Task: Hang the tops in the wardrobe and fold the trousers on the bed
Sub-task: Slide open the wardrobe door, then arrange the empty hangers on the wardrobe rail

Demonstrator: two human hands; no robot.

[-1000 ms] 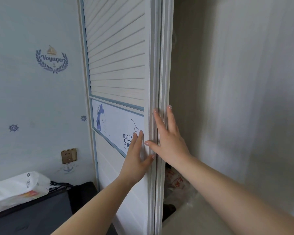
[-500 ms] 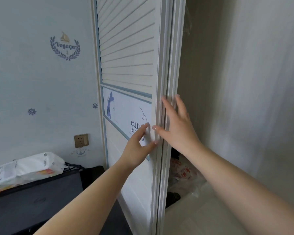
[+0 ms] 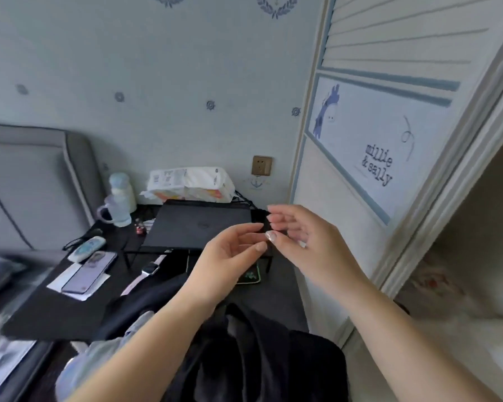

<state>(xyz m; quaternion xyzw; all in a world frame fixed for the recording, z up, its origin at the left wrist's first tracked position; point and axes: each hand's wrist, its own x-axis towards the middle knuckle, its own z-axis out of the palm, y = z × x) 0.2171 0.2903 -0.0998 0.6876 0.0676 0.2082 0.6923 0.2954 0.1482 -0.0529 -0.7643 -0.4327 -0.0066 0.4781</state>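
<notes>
My left hand point(image 3: 230, 253) and my right hand point(image 3: 305, 242) hover close together in mid-air above the black bedside table point(image 3: 55, 311), fingers loosely curled, holding nothing. Below them lies a heap of dark clothing point(image 3: 259, 352) with a pale blue-grey garment point(image 3: 99, 352) at its left side. The wardrobe's white sliding door point(image 3: 375, 117) with a blue cartoon panel stands to the right, apart from both hands. Beyond its edge the open wardrobe interior point(image 3: 476, 227) shows at the far right.
A black laptop point(image 3: 198, 224) sits on a stand on the table, with a tissue pack point(image 3: 189, 184), a bottle point(image 3: 119, 195), a phone point(image 3: 87, 271), a remote point(image 3: 86, 249) and a watch point(image 3: 148, 268) around it. A grey padded headboard point(image 3: 32, 181) rises at the left.
Both hands have left the sliding door's edge and dropped in front of me. My view has swung left and down to the bedside table and the clothes heap.
</notes>
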